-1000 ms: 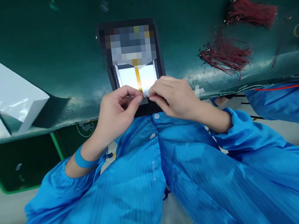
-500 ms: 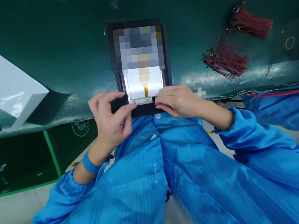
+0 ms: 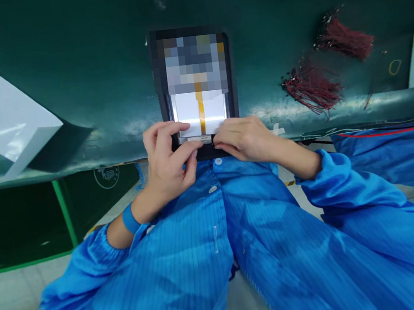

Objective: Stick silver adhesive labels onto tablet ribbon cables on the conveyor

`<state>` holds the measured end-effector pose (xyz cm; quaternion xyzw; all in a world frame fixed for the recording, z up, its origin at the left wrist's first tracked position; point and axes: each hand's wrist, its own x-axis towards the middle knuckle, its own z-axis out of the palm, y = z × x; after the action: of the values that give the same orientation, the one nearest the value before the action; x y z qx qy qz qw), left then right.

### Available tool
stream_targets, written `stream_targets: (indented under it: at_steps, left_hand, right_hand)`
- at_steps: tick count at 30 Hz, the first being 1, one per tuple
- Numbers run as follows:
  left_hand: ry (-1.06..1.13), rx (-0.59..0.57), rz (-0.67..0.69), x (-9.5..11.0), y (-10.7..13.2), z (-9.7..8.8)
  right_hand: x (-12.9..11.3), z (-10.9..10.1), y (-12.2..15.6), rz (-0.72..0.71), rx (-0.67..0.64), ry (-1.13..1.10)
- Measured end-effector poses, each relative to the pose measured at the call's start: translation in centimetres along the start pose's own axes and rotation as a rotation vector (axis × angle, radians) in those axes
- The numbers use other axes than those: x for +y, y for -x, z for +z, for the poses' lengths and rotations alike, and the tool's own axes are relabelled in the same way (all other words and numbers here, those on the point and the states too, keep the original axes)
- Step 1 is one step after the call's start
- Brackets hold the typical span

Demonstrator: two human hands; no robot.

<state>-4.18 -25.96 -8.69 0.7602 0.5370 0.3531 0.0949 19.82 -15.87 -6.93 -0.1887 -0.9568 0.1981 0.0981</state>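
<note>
A black-framed panel (image 3: 232, 73) lies at the table's near edge. Its inner surface is shiny and silvery white, with an amber tape strip (image 3: 202, 118) down the middle; the upper part is pixelated. Along its lower edge sits a pale label-like strip (image 3: 194, 139). My left hand (image 3: 168, 154) is over the lower left corner, thumb and index finger apart, the thumb tip at the pale strip. At the lower right corner my right hand (image 3: 244, 138) has its fingers pinched together against the frame; whatever they grip is hidden.
Two bundles of dark red wires (image 3: 313, 87) lie to the right on the green table mat (image 3: 116, 61), near a yellow loop (image 3: 394, 66). A white sheet-like object (image 3: 5, 107) stands at left. A green-edged bin (image 3: 25, 223) is below the table.
My left hand has moved right, its thumb and index finger now further over the panel's lower edge. My right hand stays at the lower right corner with barely any movement.
</note>
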Motion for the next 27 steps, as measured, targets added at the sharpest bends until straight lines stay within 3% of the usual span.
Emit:
stream_targets:
  at_steps: [3,10,16,20,27]
  left_hand:
    - [0.013,0.030,0.053,-0.2,0.1,0.3]
    - [-0.030,-0.049,0.126,-0.7,0.7,1.5]
    - [-0.215,-0.010,0.250,-0.8,0.6,1.8]
    - [-0.291,0.047,0.365,0.5,-0.1,1.6]
    - [-0.380,0.062,0.348,3.2,-1.1,2.4]
  right_hand:
    - [0.0,-0.2,-0.1,0.004,-0.045,0.019]
    - [0.1,-0.4,-0.2,0.018,-0.094,0.018]
    - [-0.6,-0.4,-0.3,0.066,-0.104,0.048]
    - [-1.4,-0.9,0.0,0.171,-0.121,0.105]
    - [-2.2,-0.6,0.6,0.297,-0.048,0.083]
